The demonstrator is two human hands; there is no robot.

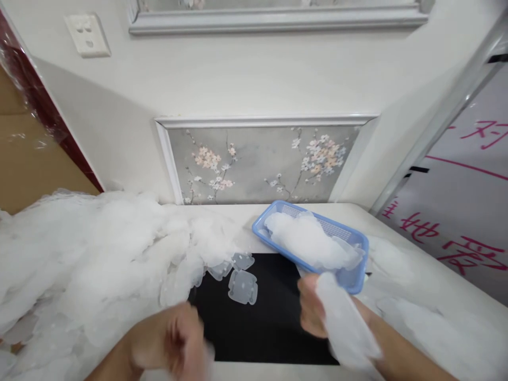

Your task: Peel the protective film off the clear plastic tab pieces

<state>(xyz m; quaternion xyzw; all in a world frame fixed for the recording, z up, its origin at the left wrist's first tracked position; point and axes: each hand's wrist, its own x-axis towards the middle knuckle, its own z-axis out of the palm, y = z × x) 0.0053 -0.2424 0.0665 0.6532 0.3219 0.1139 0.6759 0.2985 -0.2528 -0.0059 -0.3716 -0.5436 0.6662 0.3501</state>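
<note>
My right hand (313,309) is closed round a stack of thin translucent white plastic pieces (345,323), just in front of a blue plastic basket (357,283) that holds more of the same pieces. My left hand (170,341) is low at the front left, blurred by motion, its fingers curled at the edge of the big white heap (91,264); whether it holds anything is unclear. Three loose square pieces (243,287) lie on the black mat (270,323) between my hands.
The heap of white plastic pieces covers the table's left half, and more pieces (428,317) lie at the right. A floral wall panel (262,164) stands behind the table. A board with red writing (468,211) is at the right, cardboard (24,159) at the left.
</note>
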